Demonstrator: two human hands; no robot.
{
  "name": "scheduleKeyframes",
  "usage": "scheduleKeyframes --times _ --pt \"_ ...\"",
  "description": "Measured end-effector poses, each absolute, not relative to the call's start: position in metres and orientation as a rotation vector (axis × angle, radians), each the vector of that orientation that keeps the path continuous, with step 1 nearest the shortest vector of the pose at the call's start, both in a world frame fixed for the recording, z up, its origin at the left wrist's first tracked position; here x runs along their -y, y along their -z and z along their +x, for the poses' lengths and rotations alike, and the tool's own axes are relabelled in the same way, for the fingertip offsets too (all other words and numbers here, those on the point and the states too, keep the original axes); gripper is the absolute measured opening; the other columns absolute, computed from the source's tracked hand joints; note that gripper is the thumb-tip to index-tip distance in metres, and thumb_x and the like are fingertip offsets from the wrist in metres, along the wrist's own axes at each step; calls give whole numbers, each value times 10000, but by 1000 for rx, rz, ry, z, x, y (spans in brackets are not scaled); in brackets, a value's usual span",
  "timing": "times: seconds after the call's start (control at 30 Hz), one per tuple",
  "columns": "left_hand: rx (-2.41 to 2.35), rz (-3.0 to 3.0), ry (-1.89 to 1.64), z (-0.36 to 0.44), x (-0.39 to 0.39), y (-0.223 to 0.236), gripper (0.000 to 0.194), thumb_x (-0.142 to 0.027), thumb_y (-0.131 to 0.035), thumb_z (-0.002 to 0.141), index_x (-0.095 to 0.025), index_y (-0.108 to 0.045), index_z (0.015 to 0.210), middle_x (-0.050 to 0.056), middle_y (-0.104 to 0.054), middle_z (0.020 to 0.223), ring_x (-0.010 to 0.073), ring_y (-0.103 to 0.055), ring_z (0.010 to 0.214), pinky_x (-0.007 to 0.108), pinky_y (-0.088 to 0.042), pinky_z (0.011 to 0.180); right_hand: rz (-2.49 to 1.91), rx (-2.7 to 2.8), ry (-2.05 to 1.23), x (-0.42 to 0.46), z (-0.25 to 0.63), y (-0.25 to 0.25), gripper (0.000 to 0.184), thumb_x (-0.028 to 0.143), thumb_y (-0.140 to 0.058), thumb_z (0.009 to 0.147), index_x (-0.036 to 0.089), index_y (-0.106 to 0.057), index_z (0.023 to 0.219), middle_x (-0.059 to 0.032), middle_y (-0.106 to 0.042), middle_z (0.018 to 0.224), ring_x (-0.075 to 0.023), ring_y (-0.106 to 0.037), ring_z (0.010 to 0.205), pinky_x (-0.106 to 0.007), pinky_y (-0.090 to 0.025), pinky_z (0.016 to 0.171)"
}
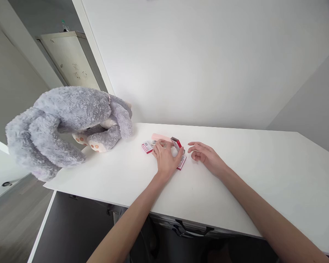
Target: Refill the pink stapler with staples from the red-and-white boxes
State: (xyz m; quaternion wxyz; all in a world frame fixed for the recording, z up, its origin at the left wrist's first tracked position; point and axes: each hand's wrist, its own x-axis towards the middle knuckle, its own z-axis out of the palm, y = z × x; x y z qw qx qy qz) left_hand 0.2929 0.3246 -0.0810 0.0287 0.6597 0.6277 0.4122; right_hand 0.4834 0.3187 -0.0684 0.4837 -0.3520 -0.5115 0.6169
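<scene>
My left hand (167,159) rests over a small cluster of things on the white table, its fingers spread and curved, thumb held well apart. Close to its thumb, a red and white box (176,143) stands tilted. Another small red and white box (181,163) lies partly hidden beside the wrist side of the thumb. Left of the fingertips is a third such box (147,147), lying flat. A pale pink strip-like thing (160,137) lies behind the fingers. My right hand (207,156) hovers just right of the cluster, fingers loosely bent and apart, holding nothing.
A large grey plush toy (76,109) sits at the table's left end, partly over its edge. Behind the white table (235,182) rises a white wall (203,65). Below the front edge is a black handle (194,230). A metal cabinet (71,58) stands beyond the opening.
</scene>
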Motion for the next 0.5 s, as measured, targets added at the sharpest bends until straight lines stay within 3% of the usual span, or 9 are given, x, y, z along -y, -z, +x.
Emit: scheduleKeyframes --times 0.17,0.5 --pt "-1965 1959 -1215 293 -325 79 333 -530 -698 884 -225 -677 1016 142 -455 1343 346 -438 1300 535 -345 1110 -852 1246 -1513 -319 483 69 354 535 -671 937 255 -724 1146 -60 -683 1044 -151 -533 734 -321 -394 656" --pt "-1842 1984 -1240 291 -327 83 329 -501 -725 878 -199 -675 997 163 -503 1237 342 -484 1205 505 -424 1025 -857 1232 -1520 -319 483 68 358 538 -682 927 253 -723 1140 -57 -690 1037 -156 -537 730 -320 -391 658"
